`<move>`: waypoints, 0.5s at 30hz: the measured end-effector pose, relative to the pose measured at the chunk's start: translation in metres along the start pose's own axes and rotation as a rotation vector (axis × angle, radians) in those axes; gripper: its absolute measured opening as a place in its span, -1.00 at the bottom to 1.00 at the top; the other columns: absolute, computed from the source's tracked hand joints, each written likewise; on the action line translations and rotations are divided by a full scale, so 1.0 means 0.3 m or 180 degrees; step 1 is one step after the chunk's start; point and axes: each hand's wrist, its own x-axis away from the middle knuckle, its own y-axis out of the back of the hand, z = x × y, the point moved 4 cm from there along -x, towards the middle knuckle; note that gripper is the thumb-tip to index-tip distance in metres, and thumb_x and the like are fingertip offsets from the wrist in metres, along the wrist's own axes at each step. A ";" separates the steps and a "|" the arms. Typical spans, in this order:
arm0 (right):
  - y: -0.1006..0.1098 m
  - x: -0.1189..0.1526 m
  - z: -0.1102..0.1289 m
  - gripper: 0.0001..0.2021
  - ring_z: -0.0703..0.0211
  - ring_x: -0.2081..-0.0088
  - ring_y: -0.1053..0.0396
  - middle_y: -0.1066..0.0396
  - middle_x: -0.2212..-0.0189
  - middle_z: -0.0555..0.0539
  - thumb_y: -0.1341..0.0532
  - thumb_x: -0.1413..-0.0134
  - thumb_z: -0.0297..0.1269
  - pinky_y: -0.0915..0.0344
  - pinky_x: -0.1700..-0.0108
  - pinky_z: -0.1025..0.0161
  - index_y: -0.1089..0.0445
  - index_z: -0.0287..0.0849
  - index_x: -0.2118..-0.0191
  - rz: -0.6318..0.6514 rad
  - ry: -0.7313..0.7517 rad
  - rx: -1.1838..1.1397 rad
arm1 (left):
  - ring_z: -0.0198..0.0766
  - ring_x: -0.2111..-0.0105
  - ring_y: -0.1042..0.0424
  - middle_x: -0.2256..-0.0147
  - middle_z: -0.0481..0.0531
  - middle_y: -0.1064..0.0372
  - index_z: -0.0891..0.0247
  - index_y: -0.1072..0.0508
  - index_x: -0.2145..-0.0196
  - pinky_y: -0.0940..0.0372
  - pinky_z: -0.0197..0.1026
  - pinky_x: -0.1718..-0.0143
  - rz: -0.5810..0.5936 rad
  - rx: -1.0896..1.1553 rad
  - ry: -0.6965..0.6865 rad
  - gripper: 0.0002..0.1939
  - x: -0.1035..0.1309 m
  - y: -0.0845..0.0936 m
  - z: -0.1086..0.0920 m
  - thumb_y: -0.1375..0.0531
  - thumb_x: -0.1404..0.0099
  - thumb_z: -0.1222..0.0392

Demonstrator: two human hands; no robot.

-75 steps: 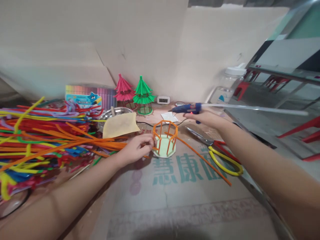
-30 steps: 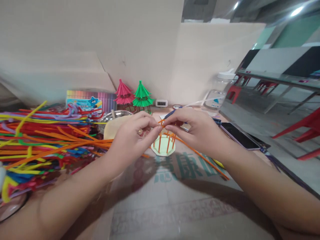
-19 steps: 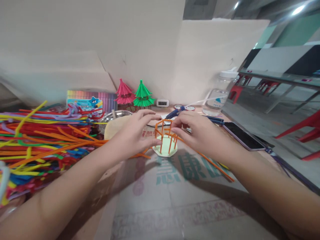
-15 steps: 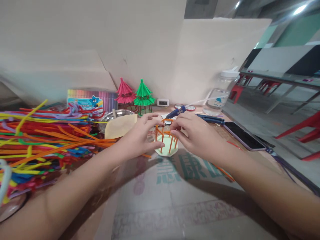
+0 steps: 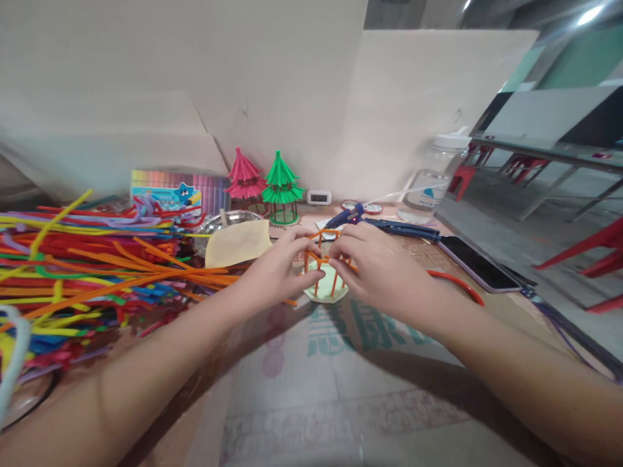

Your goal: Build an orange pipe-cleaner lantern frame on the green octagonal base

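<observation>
A small frame of orange pipe cleaners (image 5: 334, 283) stands on a pale green, many-sided base (image 5: 325, 297) on the table. Its thin posts rise to an orange ring at the top. My left hand (image 5: 280, 266) is at the frame's left side, fingertips closed on the upper ring and thumb stretched along the front. From the right, my right hand (image 5: 377, 259) pinches the ring between thumb and bent fingers. Part of the ring and the back posts are hidden behind my fingers.
Colourful pipe cleaners (image 5: 97, 272) pile up at left, beside a marker set (image 5: 168, 191). Pink (image 5: 243, 174) and green (image 5: 281, 181) pagoda-like models stand behind. A glue gun (image 5: 346, 215), pliers handles (image 5: 402, 228), phone (image 5: 479, 263) and water bottle (image 5: 428, 181) lie or stand right.
Both hands' fingers have closed in on the top of the frame, the right hand's reaching lower and further over it. A curved orange-red strip shows more beside my right forearm. The view shifted slightly.
</observation>
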 end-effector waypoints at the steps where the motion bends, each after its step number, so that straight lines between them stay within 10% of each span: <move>1: -0.001 -0.001 0.002 -0.84 0.03 0.24 -0.30 -0.41 0.34 -0.15 -0.11 -0.25 -0.44 -0.20 0.16 0.13 -0.38 -0.22 0.35 0.0011 0.0008 0.0028 | -0.03 -0.21 -0.22 -0.13 0.15 -0.24 0.20 -0.45 0.14 -0.12 0.13 -0.26 -0.0016 -0.0010 -0.0005 -0.79 0.000 0.000 0.000 -0.26 -0.26 0.17; 15: -0.012 -0.008 0.008 -0.81 0.00 0.24 -0.32 -0.40 0.35 -0.17 -0.09 -0.26 -0.45 -0.24 0.12 0.08 -0.42 -0.28 0.35 0.0238 0.0073 0.0247 | -0.05 -0.19 -0.24 -0.09 0.16 -0.27 0.22 -0.46 0.15 -0.13 0.12 -0.26 -0.0058 -0.0026 -0.0118 -0.81 -0.001 0.001 0.002 -0.26 -0.27 0.17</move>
